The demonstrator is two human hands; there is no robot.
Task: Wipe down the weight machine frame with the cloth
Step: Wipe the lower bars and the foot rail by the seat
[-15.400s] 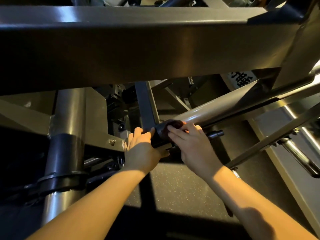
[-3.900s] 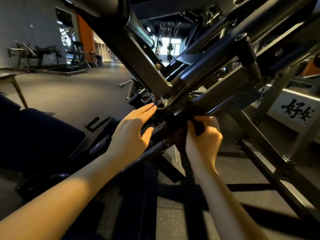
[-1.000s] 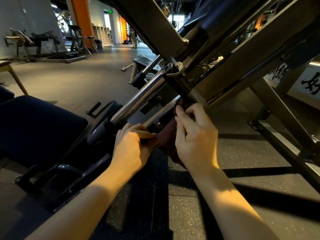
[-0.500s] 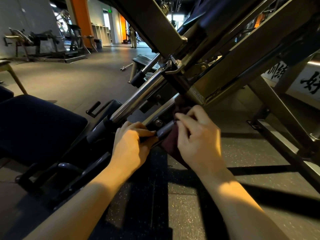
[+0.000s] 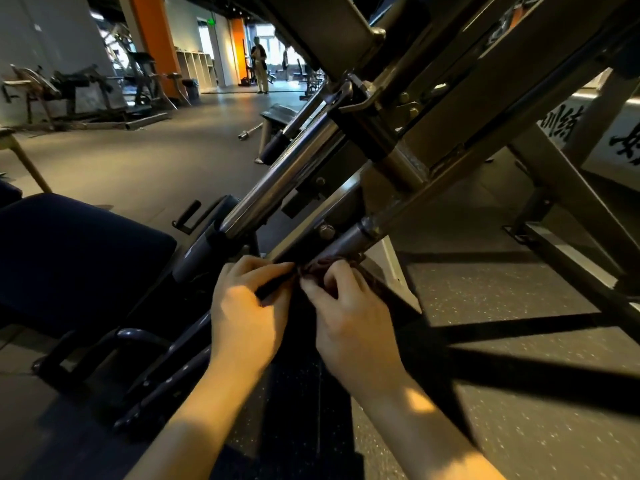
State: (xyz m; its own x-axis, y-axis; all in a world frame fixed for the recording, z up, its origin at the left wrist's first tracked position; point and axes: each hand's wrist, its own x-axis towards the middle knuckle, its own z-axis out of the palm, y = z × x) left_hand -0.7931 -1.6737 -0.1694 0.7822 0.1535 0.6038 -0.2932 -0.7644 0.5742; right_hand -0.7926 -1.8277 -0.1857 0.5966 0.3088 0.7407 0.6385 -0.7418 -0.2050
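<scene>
Frame (image 5: 485, 109): slanted steel beams fill the upper right; dark seat (image 5: 79, 258) low at left
Rod (image 5: 346, 240): thin grey bar under the beams, slanting down to the hands
Left hand (image 5: 242, 313): fingers curled round the rod's dark lower end
Right hand (image 5: 353, 327): fingers bunched, pinching the cloth (image 5: 325, 265)
Cloth: dark wad pressed on the rod
Risk: a fast upward stroke could snag the wad on the bolt (image 5: 326, 232)

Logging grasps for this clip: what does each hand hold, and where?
Right hand pinches the dark red cloth at its bunched top, against the slanted rod; left hand grips that rod just below.
</scene>
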